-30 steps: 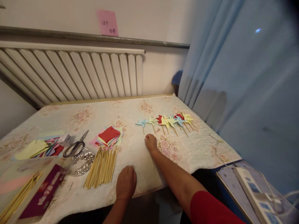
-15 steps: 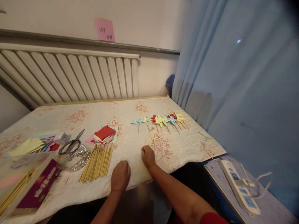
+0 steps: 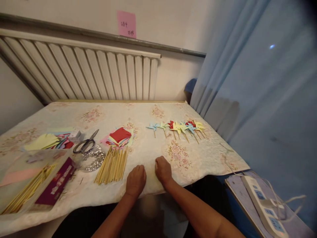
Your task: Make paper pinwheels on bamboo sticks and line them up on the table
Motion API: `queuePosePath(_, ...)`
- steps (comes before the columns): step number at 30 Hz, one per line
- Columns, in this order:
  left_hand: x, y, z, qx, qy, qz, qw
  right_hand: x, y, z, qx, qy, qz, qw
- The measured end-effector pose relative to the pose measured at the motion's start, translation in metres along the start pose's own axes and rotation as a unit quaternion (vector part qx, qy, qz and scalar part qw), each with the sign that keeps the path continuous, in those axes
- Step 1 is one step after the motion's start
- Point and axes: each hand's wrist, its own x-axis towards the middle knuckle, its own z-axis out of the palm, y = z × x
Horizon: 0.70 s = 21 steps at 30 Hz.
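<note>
Both fists rest on the flowered tablecloth (image 3: 146, 152) by the front edge of the table, a small gap between them. My left hand (image 3: 136, 180) is closed, just right of a fanned bundle of thin wooden sticks (image 3: 111, 167). My right hand (image 3: 163, 169) is closed too, with no object showing in either one. Beyond the sticks lies a pile of cut coloured paper (image 3: 120, 136), red on top. Farther back on the right, several finished paper pinwheels (image 3: 177, 127) on sticks lie in a row.
To the left are scissors (image 3: 85, 145), a clear dish of small shiny metal pieces (image 3: 92, 160), a small white box (image 3: 75, 134), more coloured paper (image 3: 44, 141) and a purple box (image 3: 55, 185) beside bagged sticks. A power strip (image 3: 264, 206) sits lower right, near a blue curtain (image 3: 247, 99).
The camera view has turned slightly, so the scene sits farther right. My right hand has drawn a little nearer to my left hand. Both stay closed, and the objects lie as before.
</note>
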Motion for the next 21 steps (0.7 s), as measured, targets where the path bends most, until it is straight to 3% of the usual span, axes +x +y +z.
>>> queuePosePath(21,0.008,-0.013,-0.007,-0.161,-0.079,0.015,0.984,-0.001,-0.004,-0.003,-0.062,-0.012,-0.009,0.998)
